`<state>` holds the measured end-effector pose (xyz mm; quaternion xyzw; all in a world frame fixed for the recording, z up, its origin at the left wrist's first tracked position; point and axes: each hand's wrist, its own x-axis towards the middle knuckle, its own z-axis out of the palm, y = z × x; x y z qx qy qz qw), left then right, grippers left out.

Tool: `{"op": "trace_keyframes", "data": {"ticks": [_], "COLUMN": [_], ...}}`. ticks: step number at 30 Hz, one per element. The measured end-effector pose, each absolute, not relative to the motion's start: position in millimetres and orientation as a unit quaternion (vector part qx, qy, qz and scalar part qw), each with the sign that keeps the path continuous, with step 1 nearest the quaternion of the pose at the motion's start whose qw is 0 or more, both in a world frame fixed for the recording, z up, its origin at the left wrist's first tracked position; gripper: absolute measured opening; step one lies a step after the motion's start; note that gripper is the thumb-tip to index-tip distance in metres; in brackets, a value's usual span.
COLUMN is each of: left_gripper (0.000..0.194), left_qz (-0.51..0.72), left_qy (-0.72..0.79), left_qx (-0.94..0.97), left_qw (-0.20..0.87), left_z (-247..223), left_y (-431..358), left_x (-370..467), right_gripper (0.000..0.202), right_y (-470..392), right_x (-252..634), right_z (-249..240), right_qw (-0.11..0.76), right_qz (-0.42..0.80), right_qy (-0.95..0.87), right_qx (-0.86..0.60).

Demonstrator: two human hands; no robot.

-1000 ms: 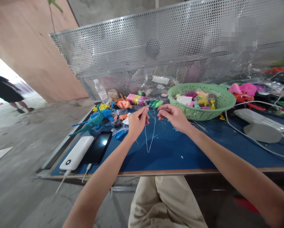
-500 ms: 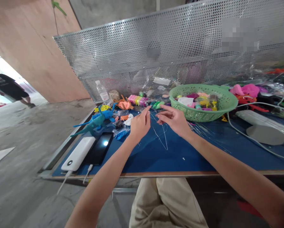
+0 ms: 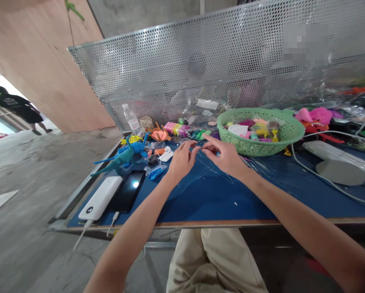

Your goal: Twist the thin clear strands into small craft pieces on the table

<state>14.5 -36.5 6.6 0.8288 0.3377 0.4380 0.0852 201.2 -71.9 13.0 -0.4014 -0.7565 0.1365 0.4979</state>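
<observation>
Over the blue tabletop [image 3: 197,203], my left hand [image 3: 183,158] is closed in a pinch, fingertips pointing toward the other hand. Facing it a short gap away, my right hand [image 3: 221,155] pinches too, with thumb and forefinger together. A thin pale thread [image 3: 220,173] runs from between the fingertips and trails in a loose loop below them. Its ends are too fine to follow. Just behind the fingers lies a small green toy piece [image 3: 202,135]. My right hand is close to the rim of a green plastic basket [image 3: 262,147] holding colourful small toys.
Left on the table are a white power bank [image 3: 101,198], a dark phone [image 3: 128,191] and blue-green dinosaur toys [image 3: 121,158]. A water bottle [image 3: 131,118] stands before the perforated metal panel [image 3: 158,69]. Cables and a white device [image 3: 338,154] lie right. A person [image 3: 19,108] is far left.
My fingertips have drawn closer together, and my right fingers have closed into a pinch. The thread loop has shifted right. The person in the background now shows farther into view.
</observation>
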Motion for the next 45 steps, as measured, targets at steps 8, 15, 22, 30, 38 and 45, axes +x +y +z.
{"op": "trace_keyframes", "data": {"ticks": [8,15,22,30,38,45], "left_gripper": [0.023,0.029,0.023,0.023,0.033,0.040], "left_qz": [0.457,0.478,0.481,0.470,0.470,0.488], "left_qy": [0.337,0.324,0.302,0.322,0.361,0.353], "left_qx": [0.807,0.765,0.755,0.769,0.758,0.723], "left_qw": [0.160,0.286,0.329,0.291,0.273,0.339], "left_z": [8,2,0,-1,4,5], "left_y": [-40,-34,-32,-30,-33,-34], "left_x": [16,18,19,16,16,19], "right_gripper": [0.055,0.061,0.059,0.050,0.048,0.043], "right_y": [-72,-67,-64,-65,-65,-63], "right_x": [204,206,205,206,206,199], "right_z": [14,7,0,4,5,-4], "right_qw": [0.482,0.453,0.445,0.439,0.438,0.472], "right_qz": [0.153,0.106,0.087,0.057,0.022,0.028], "right_qy": [-0.753,-0.788,-0.798,-0.809,-0.815,-0.788], "right_qx": [-0.420,-0.403,-0.397,-0.387,-0.380,-0.395]}}
